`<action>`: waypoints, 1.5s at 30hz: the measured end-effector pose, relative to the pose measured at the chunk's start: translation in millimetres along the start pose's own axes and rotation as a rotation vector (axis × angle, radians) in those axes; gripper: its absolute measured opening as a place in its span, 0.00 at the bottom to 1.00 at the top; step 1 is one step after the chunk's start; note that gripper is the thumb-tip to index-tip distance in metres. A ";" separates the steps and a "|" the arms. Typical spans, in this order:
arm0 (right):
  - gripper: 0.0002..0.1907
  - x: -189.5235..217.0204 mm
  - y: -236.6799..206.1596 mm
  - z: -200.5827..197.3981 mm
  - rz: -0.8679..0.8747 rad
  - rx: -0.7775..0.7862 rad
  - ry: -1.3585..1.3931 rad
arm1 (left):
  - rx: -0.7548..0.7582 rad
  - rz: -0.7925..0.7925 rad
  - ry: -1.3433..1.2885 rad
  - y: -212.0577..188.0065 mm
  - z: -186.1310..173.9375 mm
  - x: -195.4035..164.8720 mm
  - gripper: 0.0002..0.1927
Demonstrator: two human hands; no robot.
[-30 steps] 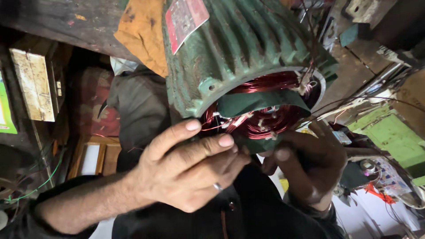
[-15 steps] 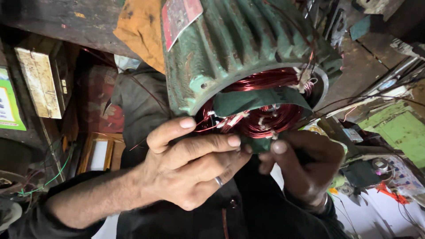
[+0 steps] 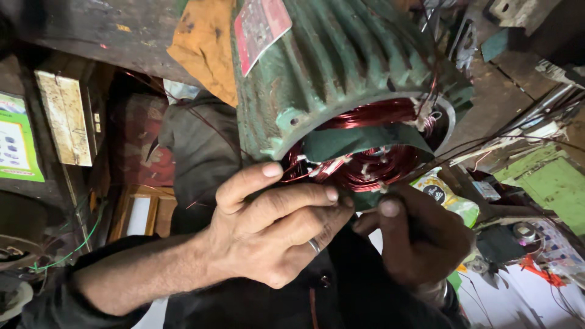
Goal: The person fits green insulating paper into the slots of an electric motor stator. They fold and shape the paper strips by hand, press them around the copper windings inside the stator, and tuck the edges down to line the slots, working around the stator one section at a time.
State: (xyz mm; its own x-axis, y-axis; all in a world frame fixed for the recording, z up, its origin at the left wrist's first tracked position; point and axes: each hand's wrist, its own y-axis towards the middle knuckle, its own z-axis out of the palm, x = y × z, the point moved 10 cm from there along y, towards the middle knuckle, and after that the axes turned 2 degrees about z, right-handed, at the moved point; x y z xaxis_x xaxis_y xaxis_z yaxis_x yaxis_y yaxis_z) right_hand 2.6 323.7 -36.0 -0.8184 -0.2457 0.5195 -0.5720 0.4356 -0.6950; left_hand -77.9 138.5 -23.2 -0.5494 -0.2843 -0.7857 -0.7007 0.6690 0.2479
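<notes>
Holding red copper wire coils (image 3: pixel 372 167) and dark green insulating sheet (image 3: pixel 359 141) inside ribbed green cast-metal motor housing (image 3: pixel 341 58). Left hand (image 3: pixel 277 234) curled at housing's open mouth, fingers touching coils; right hand (image 3: pixel 420 237) pinching beneath. Pinched item hidden; cannot tell.

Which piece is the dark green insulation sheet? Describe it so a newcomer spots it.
Start at the big green ribbed motor housing and look into its open end, ringed with red copper windings. The insulation sheet arches across that opening, above both hands' fingertips. It is the only flat, matte, dark green piece among shiny wire.
</notes>
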 end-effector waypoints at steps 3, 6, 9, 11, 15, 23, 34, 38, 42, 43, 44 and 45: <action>0.14 -6.7 -4.9 -2.1 0.070 -0.008 -0.044 | -0.011 -0.006 0.012 1.3 0.0 1.7 0.15; 0.20 -12.6 -11.7 1.0 0.122 0.084 0.154 | -0.019 0.003 0.018 2.8 0.2 3.0 0.14; 0.25 -18.2 -15.4 6.7 0.142 0.163 0.350 | -0.026 0.025 0.023 4.0 -0.8 3.0 0.14; 0.28 -9.6 -17.8 13.0 0.066 0.264 0.421 | -0.016 0.038 0.022 4.6 -0.6 2.3 0.13; 0.29 -7.9 -13.1 13.8 0.049 0.230 0.408 | 0.018 0.042 0.006 4.9 2.6 2.7 0.16; 0.13 -21.8 1.3 2.9 0.123 0.032 0.259 | -0.039 0.095 -0.026 -6.4 7.5 6.5 0.14; 0.29 -6.1 -8.2 14.6 0.063 0.262 0.467 | -0.005 0.123 -0.037 -8.0 10.7 4.4 0.14; 0.30 2.6 -10.8 14.8 0.004 0.335 0.497 | 0.008 0.124 0.018 -4.8 8.4 5.2 0.10; 0.24 -15.6 -5.4 11.6 0.063 0.241 0.472 | 0.010 0.123 -0.033 -5.6 8.7 7.3 0.12; 0.21 -17.0 -5.6 11.7 0.057 0.246 0.454 | 0.017 0.126 -0.042 -6.3 9.8 7.7 0.12; 0.18 -17.9 -4.7 11.4 0.048 0.248 0.435 | 0.021 0.133 -0.051 -6.9 10.4 7.6 0.12; 0.17 -18.7 -4.3 12.1 0.040 0.251 0.418 | 0.025 0.134 -0.058 -7.7 10.8 7.9 0.13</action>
State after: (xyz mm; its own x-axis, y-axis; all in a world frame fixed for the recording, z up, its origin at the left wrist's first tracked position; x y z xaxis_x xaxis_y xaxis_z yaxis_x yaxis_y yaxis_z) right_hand 19.7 315.9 -48.8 -0.7767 0.1581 0.6097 -0.5788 0.2028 -0.7899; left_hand -72.0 138.5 -37.5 -0.6094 -0.1519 -0.7782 -0.6112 0.7152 0.3390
